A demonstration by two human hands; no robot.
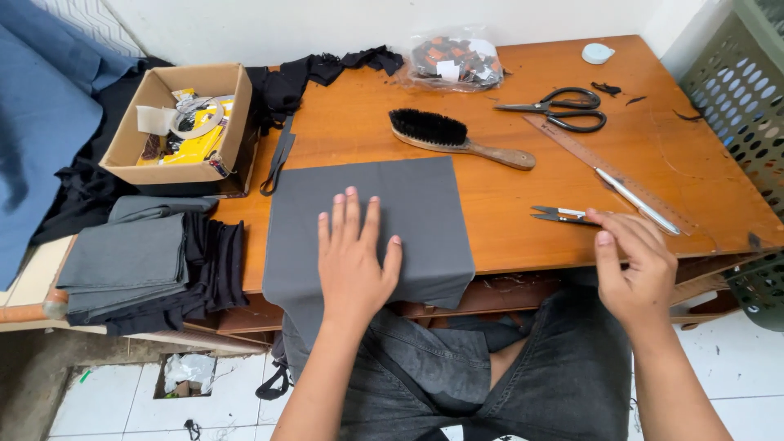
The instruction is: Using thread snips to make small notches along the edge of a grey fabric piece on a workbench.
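Both hands work: left hand [351, 257] presses flat, fingers spread, on the folded grey cloth [367, 233]; right hand [637, 265] fingers pinch small snips [559, 215]. Folding looks done, trimming not begun.

On the wooden table [523, 212]: 1 grey cloth panel [367, 224] at 6 o'clock, 1 brush [457, 139], 1 pr big scissors [563, 110] at 1 o'clock, 1 thread snips [559, 215] at 3, 1 ruler [604, 171], 1 cardboard box [184, 122] at 10, 1 plastic bag [453, 61] at 12. 2 hands: left hand [353, 261], right hand [635, 265].
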